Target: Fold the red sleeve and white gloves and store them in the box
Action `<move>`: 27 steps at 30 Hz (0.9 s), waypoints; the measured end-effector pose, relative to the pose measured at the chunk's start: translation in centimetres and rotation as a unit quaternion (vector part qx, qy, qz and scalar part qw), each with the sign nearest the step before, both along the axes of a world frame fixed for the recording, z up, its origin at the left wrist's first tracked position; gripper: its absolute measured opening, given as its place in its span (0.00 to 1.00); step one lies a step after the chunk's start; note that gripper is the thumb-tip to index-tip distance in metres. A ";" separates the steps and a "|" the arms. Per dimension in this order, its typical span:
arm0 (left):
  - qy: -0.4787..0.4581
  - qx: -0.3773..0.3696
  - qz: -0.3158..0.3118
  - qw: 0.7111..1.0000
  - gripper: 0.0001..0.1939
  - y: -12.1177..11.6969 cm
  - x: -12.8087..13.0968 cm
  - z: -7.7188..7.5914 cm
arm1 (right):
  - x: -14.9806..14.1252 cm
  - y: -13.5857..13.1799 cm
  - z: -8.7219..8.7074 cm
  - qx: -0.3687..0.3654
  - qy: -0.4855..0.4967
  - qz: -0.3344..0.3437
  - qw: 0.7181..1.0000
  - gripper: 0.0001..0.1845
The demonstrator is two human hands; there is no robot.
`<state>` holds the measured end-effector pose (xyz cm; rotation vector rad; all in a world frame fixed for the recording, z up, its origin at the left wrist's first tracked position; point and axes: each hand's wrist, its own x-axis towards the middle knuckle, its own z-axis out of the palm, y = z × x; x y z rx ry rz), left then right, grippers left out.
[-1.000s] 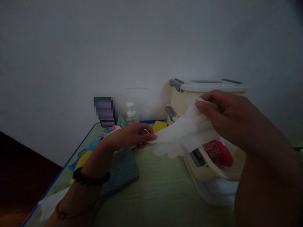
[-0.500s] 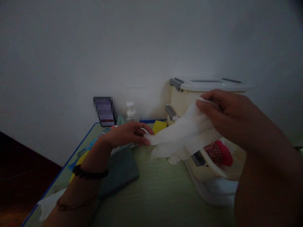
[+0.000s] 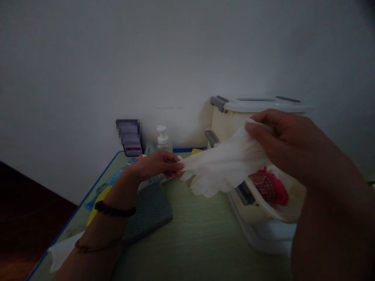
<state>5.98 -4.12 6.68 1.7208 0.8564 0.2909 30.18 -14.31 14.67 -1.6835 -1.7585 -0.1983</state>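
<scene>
A thin white disposable glove (image 3: pixel 225 166) is stretched in the air between my two hands, above a pale green table (image 3: pixel 193 238). My left hand (image 3: pixel 156 166) pinches one of the glove's fingertips at its left end. My right hand (image 3: pixel 281 140) is closed on the cuff at the upper right. The glove's other fingers hang loose below the middle. Behind it stands a cream storage box (image 3: pixel 252 117) with grey latches.
An open cream tray (image 3: pixel 272 207) holds a red item (image 3: pixel 268 187). A dark grey cloth (image 3: pixel 149 210), a yellow object (image 3: pixel 98 203) and a blue packet (image 3: pixel 117 177) lie at the left. A pump bottle (image 3: pixel 162 140) and a phone (image 3: pixel 130 138) stand by the wall. White tissue (image 3: pixel 63 253) lies at the near left edge.
My left hand has shifted slightly left and regripped a glove fingertip, pulling the glove tauter. My right hand has stayed nearly still on the cuff.
</scene>
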 end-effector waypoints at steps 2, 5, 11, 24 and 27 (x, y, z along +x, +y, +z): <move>0.009 0.008 0.010 1.000 0.14 -0.1 0.0 0.1 | 0.0 0.0 0.0 0.001 0.000 0.000 1.000 0.10; 0.012 0.021 -0.003 1.000 0.15 0.0 -0.1 0.0 | 0.0 -0.1 0.0 0.000 -0.001 -0.005 1.000 0.09; 0.015 0.058 -0.050 0.997 0.17 0.9 -0.7 -1.2 | -0.1 -0.1 0.2 0.000 0.010 -0.015 1.000 0.08; 0.027 0.100 -0.061 0.993 0.14 1.4 -0.6 -1.7 | -0.7 0.0 -0.3 0.016 0.009 0.048 0.999 0.10; 0.025 0.101 -0.074 0.992 0.12 1.2 -0.5 -1.6 | -0.9 0.1 -0.3 0.014 0.009 0.053 0.998 0.10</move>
